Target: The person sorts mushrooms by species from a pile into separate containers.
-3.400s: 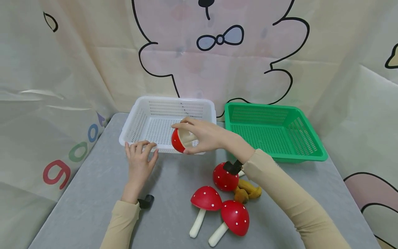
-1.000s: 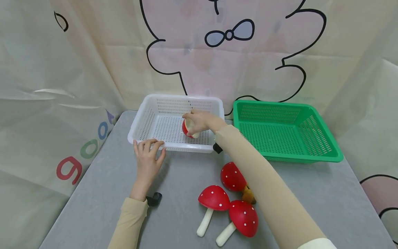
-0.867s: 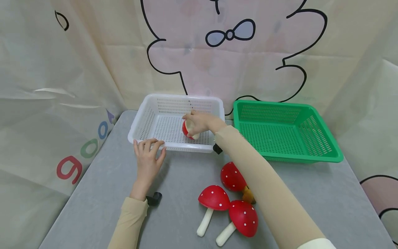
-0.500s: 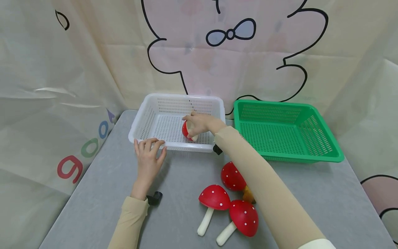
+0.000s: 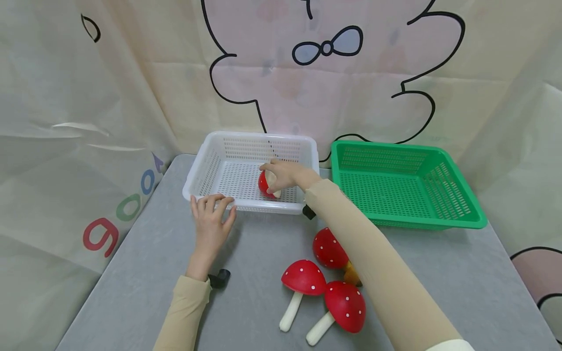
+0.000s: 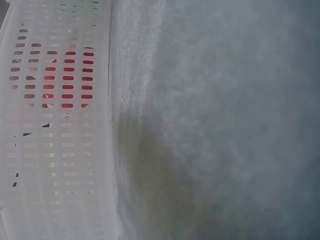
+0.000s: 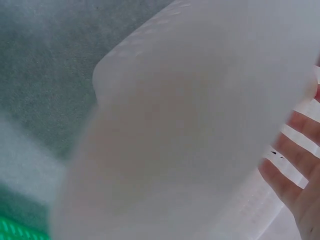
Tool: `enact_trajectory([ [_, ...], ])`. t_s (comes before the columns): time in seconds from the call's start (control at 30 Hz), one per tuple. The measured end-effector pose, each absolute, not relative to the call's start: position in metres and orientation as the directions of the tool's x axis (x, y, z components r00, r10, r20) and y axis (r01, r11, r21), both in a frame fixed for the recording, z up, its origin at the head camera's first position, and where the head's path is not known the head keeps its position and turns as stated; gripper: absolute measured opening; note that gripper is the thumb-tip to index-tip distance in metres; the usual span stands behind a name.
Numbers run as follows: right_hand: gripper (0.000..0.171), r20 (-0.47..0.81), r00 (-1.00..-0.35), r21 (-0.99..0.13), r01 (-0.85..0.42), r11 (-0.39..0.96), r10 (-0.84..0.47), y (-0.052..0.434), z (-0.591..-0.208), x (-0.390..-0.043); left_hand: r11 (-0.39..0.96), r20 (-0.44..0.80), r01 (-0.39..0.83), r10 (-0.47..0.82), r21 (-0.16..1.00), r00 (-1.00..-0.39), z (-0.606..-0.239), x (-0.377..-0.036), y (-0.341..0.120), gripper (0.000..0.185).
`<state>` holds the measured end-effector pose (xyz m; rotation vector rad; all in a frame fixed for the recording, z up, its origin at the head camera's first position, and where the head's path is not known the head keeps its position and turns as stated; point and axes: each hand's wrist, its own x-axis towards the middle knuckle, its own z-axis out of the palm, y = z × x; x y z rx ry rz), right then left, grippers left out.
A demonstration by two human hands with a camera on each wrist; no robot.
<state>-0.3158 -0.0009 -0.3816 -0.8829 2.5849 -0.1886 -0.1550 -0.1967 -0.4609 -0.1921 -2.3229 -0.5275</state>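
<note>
My right hand (image 5: 281, 174) reaches into the white basket (image 5: 203, 168) and grips a red toy mushroom (image 5: 263, 185) low over the basket floor, near its right side. My left hand (image 5: 211, 218) lies flat on the grey table (image 5: 145, 273), its straight fingertips touching the basket's front rim. In the left wrist view the basket wall (image 6: 60, 140) fills the left side, and the red mushroom (image 6: 67, 75) shows through its holes. The right wrist view is mostly the blurred white basket rim (image 7: 200, 125), with my fingers (image 7: 295, 160) at the right edge.
Three more red spotted mushrooms (image 5: 329, 251) (image 5: 303, 278) (image 5: 344, 304) lie on the table beside my right forearm, with a brown toy (image 5: 351, 275) partly hidden among them. A green basket (image 5: 456, 200) stands right of the white one. Printed curtains enclose the table.
My right hand has carried the mushroom from above the white basket's front rim down into the basket. Over the last second it has barely moved. My left hand stays at the rim.
</note>
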Motion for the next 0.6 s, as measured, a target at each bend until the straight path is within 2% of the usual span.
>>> enact_trajectory([
  [0.4, 0.074, -0.308, -0.705, -0.303, -0.564, 0.768, -0.639, 0.009, -0.378, -0.312, 0.901, 0.694, 0.295, -0.010, 0.319, -0.720, -0.460, -0.155, -0.195, 0.014],
  [0.6, 0.076, -0.304, -0.718, -0.323, -0.540, 0.777, -0.626, 0.014, -0.374, -0.307, 0.901, 0.705, 0.295, -0.017, 0.318, -0.709, -0.460, -0.154, -0.195, 0.014],
])
